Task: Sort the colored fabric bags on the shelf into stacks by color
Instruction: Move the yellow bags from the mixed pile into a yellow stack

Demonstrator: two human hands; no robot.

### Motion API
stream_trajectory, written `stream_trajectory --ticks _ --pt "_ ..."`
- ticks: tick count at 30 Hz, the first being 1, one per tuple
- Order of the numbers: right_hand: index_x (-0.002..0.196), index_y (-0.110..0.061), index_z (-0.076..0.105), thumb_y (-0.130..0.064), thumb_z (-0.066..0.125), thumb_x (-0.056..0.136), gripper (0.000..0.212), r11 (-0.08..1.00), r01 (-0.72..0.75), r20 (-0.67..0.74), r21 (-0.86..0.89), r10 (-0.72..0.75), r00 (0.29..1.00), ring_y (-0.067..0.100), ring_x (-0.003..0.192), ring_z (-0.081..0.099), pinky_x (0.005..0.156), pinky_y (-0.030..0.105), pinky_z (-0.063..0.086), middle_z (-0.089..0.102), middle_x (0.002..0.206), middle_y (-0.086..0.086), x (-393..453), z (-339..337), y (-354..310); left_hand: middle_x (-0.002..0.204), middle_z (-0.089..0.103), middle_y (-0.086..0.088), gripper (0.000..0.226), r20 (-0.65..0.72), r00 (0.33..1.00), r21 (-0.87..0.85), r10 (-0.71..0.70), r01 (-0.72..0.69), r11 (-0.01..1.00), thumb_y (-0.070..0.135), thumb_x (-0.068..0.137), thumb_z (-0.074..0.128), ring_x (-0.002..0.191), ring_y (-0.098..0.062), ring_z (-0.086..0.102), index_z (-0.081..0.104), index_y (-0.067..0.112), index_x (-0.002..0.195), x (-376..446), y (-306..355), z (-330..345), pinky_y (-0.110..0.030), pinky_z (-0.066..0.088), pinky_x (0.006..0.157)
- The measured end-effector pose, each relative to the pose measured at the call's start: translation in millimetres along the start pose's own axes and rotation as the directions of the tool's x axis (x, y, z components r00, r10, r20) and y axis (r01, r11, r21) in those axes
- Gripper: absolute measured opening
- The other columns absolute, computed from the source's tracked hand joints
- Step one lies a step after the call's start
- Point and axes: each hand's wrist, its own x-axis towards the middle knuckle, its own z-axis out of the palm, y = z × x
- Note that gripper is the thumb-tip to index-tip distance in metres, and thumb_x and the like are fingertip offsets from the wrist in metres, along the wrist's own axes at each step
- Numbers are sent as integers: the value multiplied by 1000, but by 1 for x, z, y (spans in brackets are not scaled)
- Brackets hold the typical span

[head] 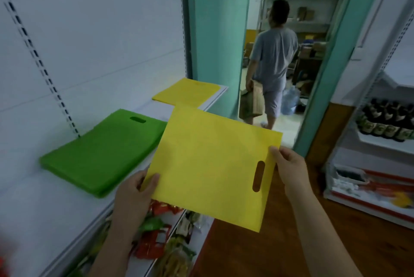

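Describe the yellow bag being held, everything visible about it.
The held yellow bag is a flat, plain rectangle of what looks like thin non-woven fabric, with one slot-shaped handle cutout near its right edge. It is held in the air in front of the shelf, tilted, unfolded. The left hand pinches its lower left corner; the right hand pinches the right edge.

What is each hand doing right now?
Left hand: pinching the near left corner of the yellow fabric bag.
Right hand: gripping the same bag's right edge, near its handle slot.
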Motion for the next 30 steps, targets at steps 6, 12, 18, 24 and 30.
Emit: stream_trajectory --ticks 6,12,18,24,30 --pt "82 -22 70 -38 60 96 23 989 60 -20 -138 -64 998 37 82 66 74 50 56 71 80 7 118 42 -11 65 63 -5 21 28 999 29 24 -24 999 33 96 60 56 -17 58 64 26 77 110 26 45 -28 40 52" --pt "83 -10 70 -38 59 96 33 979 99 45 -179 -93 995 36 73 64 69 46 52 69 76 13 237 84 10 79 68 1 17 26 1000 58 11 -12 998 35 98 57 73 -21 64 68 27 88 199 34 92 -38 51 63" --pt "72 -5 63 -40 59 96 43 949 206 196 -240 -161 967 33 65 57 58 35 39 61 66 15 377 136 19 83 70 2 16 -139 986 -70 -94 84 994 22 100 57 72 -20 67 69 25 91 275 46 150 -29 57 57" --pt "91 -14 71 -22 65 95 10 977 177 567 -123 -77 820 2 47 56 48 13 42 63 64 0 486 193 -6 90 69 -4 9 -353 873 -244 -337 262 934 21 98 59 68 -20 69 67 21 94 335 71 194 -19 55 52" --pt "107 -15 69 -21 68 92 16 965 236 692 -114 -93 716 13 79 64 74 24 49 69 92 0 552 270 -19 86 69 -12 10 -464 769 -306 -439 326 895 19 98 60 74 -30 67 68 16 93 368 63 214 -22 56 52"
